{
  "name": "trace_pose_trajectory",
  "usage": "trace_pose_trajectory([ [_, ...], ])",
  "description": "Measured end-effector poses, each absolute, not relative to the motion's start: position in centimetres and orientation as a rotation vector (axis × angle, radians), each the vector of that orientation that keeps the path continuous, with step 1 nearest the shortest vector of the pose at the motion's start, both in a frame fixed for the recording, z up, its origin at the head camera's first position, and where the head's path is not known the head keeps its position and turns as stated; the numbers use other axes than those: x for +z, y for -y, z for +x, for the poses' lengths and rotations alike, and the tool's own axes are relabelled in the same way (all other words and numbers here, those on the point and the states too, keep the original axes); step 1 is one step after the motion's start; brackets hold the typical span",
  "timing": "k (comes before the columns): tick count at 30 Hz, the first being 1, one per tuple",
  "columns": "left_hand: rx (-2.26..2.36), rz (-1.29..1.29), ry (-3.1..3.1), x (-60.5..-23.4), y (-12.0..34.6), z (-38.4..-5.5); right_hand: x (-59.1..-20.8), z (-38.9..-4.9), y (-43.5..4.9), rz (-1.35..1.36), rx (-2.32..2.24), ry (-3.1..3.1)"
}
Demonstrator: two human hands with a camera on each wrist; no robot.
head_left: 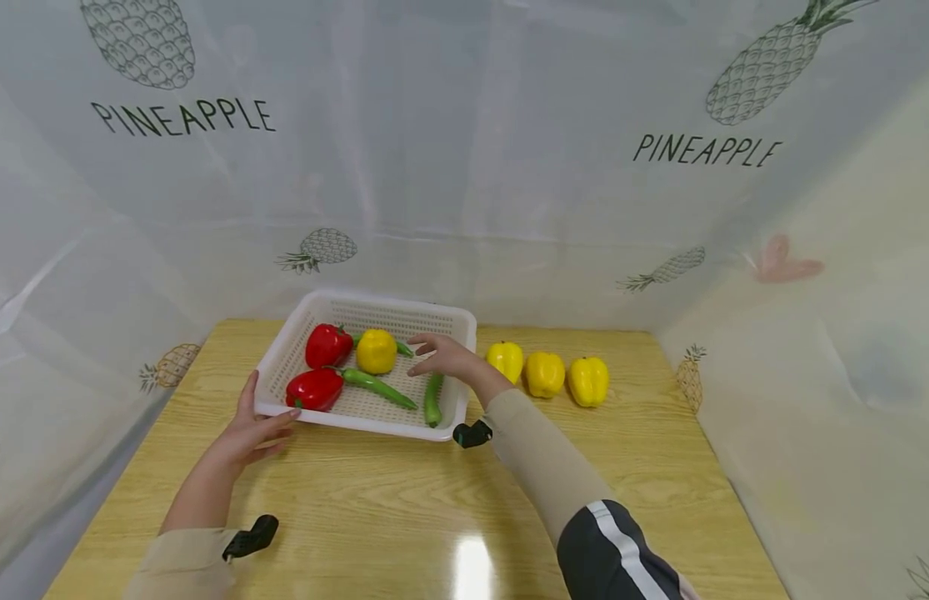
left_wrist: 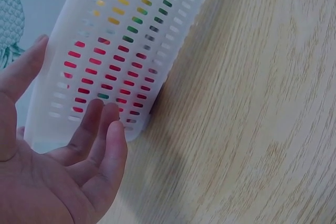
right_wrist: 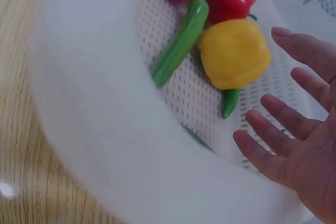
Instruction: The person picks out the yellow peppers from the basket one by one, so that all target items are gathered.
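Observation:
A white perforated plastic basket [head_left: 374, 425] stands on the table. In it lie two red bell peppers [head_left: 329, 346], a yellow bell pepper [head_left: 377, 352] and long green peppers [head_left: 379, 388], one of them partly under the yellow one. My left hand [head_left: 247, 433] is at the basket's near left corner, thumb along the left side and loosely bent fingers by the slotted wall [left_wrist: 105, 72]. Over the basket's right part hovers my right hand [right_wrist: 299, 145], fingers spread and nothing held, just right of the yellow bell pepper.
Right of the basket, three yellow bell peppers [head_left: 545, 374] sit in a row on the wooden table [head_left: 374, 508]. A translucent sheet with pineapple prints [head_left: 464, 167] hangs behind the table and along its sides.

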State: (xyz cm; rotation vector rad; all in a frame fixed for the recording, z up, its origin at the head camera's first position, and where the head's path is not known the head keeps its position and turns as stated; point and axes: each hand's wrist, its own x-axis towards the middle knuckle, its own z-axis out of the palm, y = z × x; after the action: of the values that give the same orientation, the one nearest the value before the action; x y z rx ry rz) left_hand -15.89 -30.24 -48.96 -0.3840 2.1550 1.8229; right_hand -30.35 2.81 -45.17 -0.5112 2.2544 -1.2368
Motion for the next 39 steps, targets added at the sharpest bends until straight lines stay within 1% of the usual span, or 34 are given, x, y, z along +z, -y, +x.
trace_pose_trajectory([
  [23,1.829,-0.415,-2.167,-48.9,30.1,-15.9,-46.7,-32.2,-1.4,-0.483,-1.244,-2.170],
  [39,1.839,-0.429,-2.174,-48.9,30.0,-16.0,-47.1,-32.5,0.7,-0.611,-1.138,-2.275],
])
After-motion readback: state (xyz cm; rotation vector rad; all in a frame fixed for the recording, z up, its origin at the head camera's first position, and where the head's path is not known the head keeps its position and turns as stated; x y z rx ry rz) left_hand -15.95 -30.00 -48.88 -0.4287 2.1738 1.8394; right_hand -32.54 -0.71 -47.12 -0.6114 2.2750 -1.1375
